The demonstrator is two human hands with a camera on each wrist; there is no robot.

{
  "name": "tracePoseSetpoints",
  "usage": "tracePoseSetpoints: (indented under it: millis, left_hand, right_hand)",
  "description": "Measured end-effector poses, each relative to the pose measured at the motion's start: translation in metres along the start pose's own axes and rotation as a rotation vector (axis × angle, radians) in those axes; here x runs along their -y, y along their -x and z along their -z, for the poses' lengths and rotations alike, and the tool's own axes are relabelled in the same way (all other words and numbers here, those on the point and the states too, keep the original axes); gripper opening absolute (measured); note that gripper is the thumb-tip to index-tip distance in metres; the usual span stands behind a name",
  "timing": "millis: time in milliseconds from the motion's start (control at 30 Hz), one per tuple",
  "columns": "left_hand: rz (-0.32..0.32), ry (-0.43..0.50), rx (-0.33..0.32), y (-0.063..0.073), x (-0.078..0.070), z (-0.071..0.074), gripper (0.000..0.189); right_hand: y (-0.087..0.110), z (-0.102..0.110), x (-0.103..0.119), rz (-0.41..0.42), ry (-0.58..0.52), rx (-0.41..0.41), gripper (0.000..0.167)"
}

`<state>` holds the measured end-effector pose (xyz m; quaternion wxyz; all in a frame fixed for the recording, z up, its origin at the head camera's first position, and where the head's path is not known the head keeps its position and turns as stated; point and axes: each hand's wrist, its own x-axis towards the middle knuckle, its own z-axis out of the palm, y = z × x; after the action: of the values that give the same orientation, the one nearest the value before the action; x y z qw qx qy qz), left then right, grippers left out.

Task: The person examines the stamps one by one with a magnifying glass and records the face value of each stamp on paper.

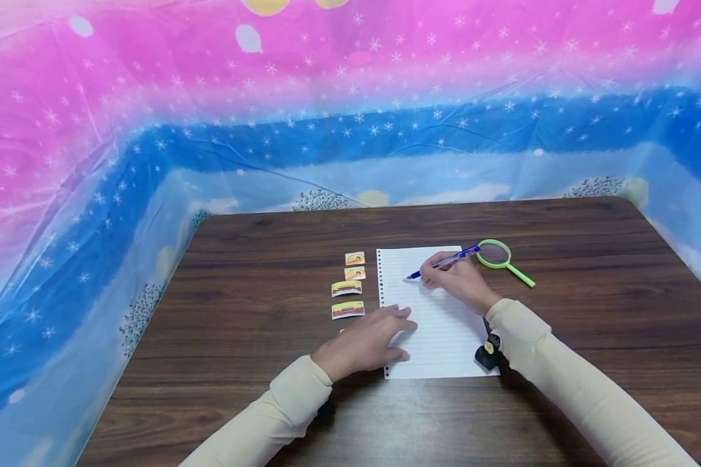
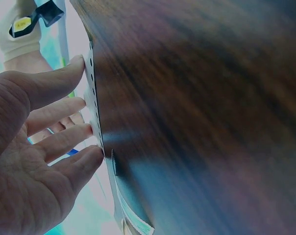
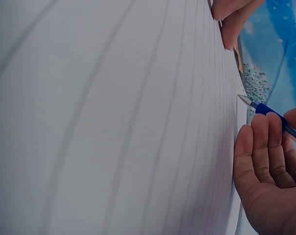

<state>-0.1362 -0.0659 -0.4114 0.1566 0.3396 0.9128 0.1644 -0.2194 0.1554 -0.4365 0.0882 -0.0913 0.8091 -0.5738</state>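
1. A big cloth (image 1: 327,104) hangs behind and at the sides, pink on top and blue lower down, with white snowflakes.
2. The counter (image 1: 257,259) is brown with dark wood lines.
3. A white sheet of paper (image 1: 444,350) lies on the counter, in the middle. It has lines, and a row of little holes down its left edge.
4. The right hand (image 1: 458,280) pinches a blue pen (image 1: 444,261) over the far part of the paper. The pen leans, with its tip down and to the left. I cannot tell if the tip touches the paper.
5. Small, faint blue marks (image 1: 394,283) are on the paper, just left of the pen tip.
6. The left hand (image 1: 365,338) has its fingers spread and rests on the left edge of the paper.
7. Left of the paper, two little orange cards (image 1: 354,259) lie on the far side, and two yellow and red cards (image 1: 347,310) lie nearer.
8. A green magnifying glass (image 1: 521,274) lies to the right of the paper, by the far end.
9. Both arms have cream sleeves (image 1: 584,383).
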Motion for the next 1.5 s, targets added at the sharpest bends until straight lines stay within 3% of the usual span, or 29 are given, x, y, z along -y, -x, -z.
tracePoseSetpoints:
  millis: [1100,1500]
  left_hand:
    - [-0.002,-0.008,-0.007,-0.0003,0.0,0.0,0.048]
    - [0.005,0.002,0.002,-0.001,0.0005,0.0001,0.048]
  right_hand:
    - [-0.0002,0.0038,0.0003,-0.016,0.003,0.045,0.023]
    - [0.0001,0.0046,-0.0007,-0.059,-0.016,0.012,0.027]
